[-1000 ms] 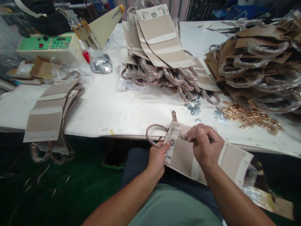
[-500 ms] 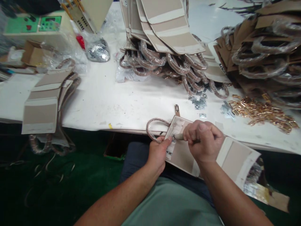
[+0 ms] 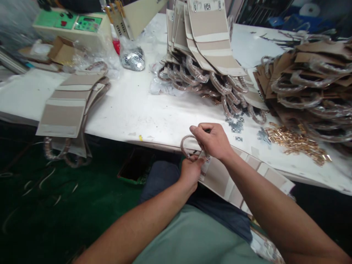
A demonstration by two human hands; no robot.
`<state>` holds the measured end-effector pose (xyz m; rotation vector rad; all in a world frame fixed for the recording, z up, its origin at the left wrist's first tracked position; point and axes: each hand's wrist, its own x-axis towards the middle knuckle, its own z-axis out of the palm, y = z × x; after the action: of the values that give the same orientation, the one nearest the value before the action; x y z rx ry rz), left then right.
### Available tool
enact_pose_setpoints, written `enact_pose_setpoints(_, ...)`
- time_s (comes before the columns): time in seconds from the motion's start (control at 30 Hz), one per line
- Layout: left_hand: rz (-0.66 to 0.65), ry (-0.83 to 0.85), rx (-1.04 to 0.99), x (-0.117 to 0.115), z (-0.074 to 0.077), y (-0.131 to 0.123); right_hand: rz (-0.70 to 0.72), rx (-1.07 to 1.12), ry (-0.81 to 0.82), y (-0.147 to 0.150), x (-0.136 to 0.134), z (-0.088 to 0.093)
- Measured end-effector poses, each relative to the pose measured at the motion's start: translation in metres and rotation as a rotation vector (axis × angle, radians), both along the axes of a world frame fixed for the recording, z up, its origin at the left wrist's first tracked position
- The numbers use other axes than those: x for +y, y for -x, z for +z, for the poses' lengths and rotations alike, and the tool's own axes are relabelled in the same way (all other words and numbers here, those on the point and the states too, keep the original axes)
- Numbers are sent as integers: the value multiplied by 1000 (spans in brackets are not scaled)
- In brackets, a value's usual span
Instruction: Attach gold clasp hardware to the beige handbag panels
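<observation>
Pinching the upper end of a beige bag piece (image 3: 221,176), the left hand (image 3: 192,172) closes its thumb over the top with the fingers around the edge. The right hand (image 3: 211,141) is curled over that same end, just beside the left; whether it grips anything cannot be told. The bag piece slants off toward four o'clock from the hands, at the near edge of the white table (image 3: 126,106), partly under the right forearm. Its wrapped handle (image 3: 182,145) loops out toward ten o'clock, and a small metal square (image 3: 208,158) shows near the left thumb.

Reckoned from the hands, a pile of beige pieces (image 3: 211,40) with wrapped handles stands at twelve o'clock, a brown stack (image 3: 279,66) at two, and loose gold clips (image 3: 298,141) near three. More beige pieces (image 3: 63,113) hang over the table edge toward ten, and a bag of silver bits (image 3: 133,58) sits at eleven.
</observation>
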<state>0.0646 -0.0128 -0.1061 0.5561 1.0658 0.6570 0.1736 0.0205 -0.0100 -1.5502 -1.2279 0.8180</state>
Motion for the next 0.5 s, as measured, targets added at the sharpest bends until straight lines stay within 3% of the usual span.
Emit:
enact_pose_setpoints(0.2,11,-23,-16,0,-1,2,92,-129,6,3,-10,-9)
enact_pose_setpoints(0.3,3,-12,-22,-1,-1,2,34,-45,-64,-5,-24,-7)
enact_pose_setpoints(0.5,-20,23,-23,-2,-6,1,-213,268,-540,-8,-49,-8)
